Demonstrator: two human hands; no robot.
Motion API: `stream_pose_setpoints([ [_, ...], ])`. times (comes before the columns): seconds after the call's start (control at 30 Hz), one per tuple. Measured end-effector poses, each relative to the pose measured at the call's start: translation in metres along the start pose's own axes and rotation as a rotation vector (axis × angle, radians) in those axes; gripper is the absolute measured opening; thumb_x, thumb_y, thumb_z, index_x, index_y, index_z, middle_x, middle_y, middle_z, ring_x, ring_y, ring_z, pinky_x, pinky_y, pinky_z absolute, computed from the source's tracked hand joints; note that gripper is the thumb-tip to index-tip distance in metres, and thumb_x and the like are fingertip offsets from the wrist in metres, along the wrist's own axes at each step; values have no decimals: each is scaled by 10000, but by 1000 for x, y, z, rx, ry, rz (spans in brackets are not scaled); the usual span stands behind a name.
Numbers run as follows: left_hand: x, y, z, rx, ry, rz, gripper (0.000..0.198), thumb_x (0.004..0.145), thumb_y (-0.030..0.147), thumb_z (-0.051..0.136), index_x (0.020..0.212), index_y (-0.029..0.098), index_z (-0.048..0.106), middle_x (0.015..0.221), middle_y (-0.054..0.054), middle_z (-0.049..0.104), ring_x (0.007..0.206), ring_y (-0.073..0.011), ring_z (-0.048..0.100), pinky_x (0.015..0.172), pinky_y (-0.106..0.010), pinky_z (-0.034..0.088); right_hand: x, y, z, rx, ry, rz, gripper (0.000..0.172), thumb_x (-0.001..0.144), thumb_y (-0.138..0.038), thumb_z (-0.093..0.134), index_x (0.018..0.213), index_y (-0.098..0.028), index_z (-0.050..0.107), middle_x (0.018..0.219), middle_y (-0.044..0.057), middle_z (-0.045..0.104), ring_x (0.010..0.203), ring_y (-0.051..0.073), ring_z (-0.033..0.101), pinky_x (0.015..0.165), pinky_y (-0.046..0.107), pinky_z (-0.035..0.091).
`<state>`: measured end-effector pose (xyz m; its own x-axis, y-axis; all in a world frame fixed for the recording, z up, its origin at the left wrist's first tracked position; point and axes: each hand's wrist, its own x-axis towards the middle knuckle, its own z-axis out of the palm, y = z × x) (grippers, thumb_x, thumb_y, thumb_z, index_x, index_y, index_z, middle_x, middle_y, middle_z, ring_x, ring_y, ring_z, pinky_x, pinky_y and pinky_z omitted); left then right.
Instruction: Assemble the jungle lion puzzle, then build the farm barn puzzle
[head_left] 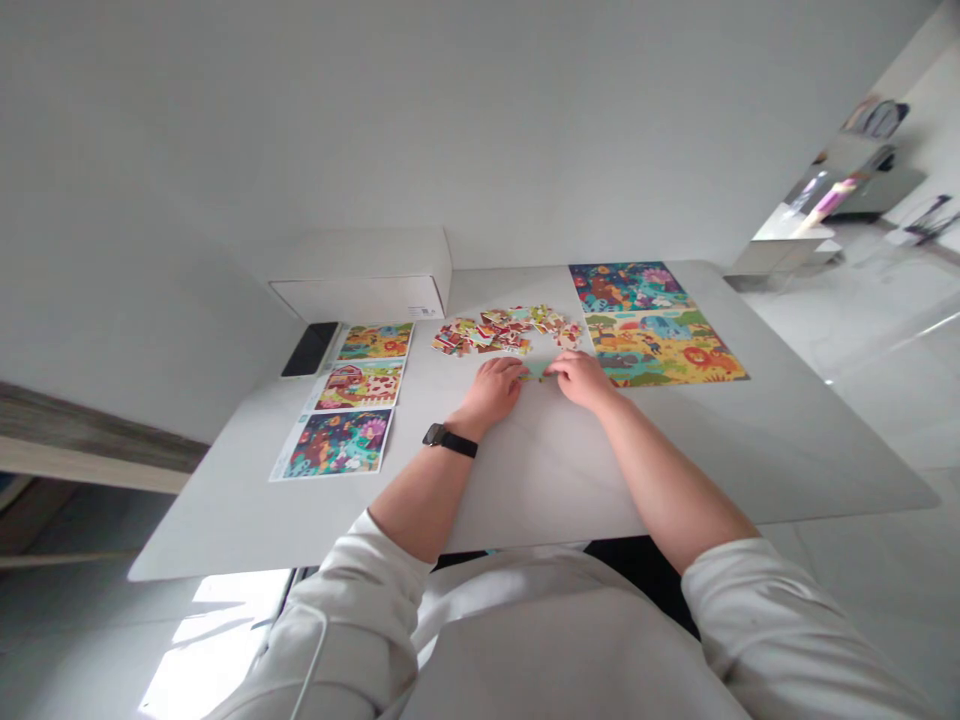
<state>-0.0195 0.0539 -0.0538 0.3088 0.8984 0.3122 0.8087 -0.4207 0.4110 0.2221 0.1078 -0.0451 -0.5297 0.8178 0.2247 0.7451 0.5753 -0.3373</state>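
Light green puzzle pieces (535, 370) lie on the table between my two hands. The fingers of my left hand (496, 388) are bent together on their left side. From the right, my right hand (582, 378) grips their edge with thumb and forefinger. My fingertips cover part of the pieces, so their exact outline is hidden. Just beyond my hands spreads a loose heap of puzzle pieces (487, 330) in red, brown and green. To the right lie two assembled puzzles, a dark forest scene (630, 287) and a yellow savanna scene (664, 348), edge to edge.
On the left, reference pictures show the savanna (376, 341), a farm (358, 386) and the forest (339, 443). A black phone (310, 349) lies beside them. Behind stands a white box (360, 297) near the wall. The white table (570, 490) has a rounded right corner.
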Motion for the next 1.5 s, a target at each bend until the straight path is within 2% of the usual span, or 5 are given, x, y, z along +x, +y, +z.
stream_pose_setpoints([
  [0.37, -1, 5, -3, 50, -57, 11, 370, 990, 227, 630, 1319, 229, 800, 1474, -109, 727, 1388, -298, 649, 1256, -498, 464, 0, -5, -5, -1, -32, 29, 465, 945, -5, 558, 1146, -266, 887, 1229, 69, 794, 1147, 257, 690, 1093, 372, 518],
  [0.83, -6, 9, -2, 56, -137, -52, 441, 1039, 348, 631, 1467, 307, 728, 1597, -94, 642, 1543, -325, 517, 1356, -627, 290, 0, -4, -2, 15, -16, 20, 490, 938, -10, 559, 1170, -288, 888, 1220, 65, 798, 1165, 257, 699, 1113, 388, 527],
  [1.13, -7, 11, 0, 82, -62, 14, 447, 1021, 344, 645, 1445, 249, 745, 1534, -126, 656, 1406, -338, 590, 1252, -535, 460, -2, 0, -22, -22, 3, 151, 479, 935, -8, 539, 1146, -258, 889, 1255, 64, 797, 1154, 234, 712, 1081, 339, 536],
  [1.3, -8, 13, 0, 79, -92, 13, 415, 1023, 349, 639, 1407, 260, 767, 1486, -121, 681, 1369, -330, 606, 1244, -534, 466, -2, -3, -20, -59, -85, 147, 462, 952, -31, 553, 1153, -273, 891, 1264, 59, 800, 1175, 232, 702, 1106, 329, 513],
  [1.5, -8, 11, 1, 76, -81, -4, 407, 1019, 350, 641, 1394, 266, 774, 1491, -120, 683, 1389, -329, 598, 1260, -545, 444, -2, -5, -14, -63, -63, 128, 450, 948, -40, 569, 1169, -268, 888, 1275, 74, 797, 1167, 249, 699, 1107, 355, 520],
])
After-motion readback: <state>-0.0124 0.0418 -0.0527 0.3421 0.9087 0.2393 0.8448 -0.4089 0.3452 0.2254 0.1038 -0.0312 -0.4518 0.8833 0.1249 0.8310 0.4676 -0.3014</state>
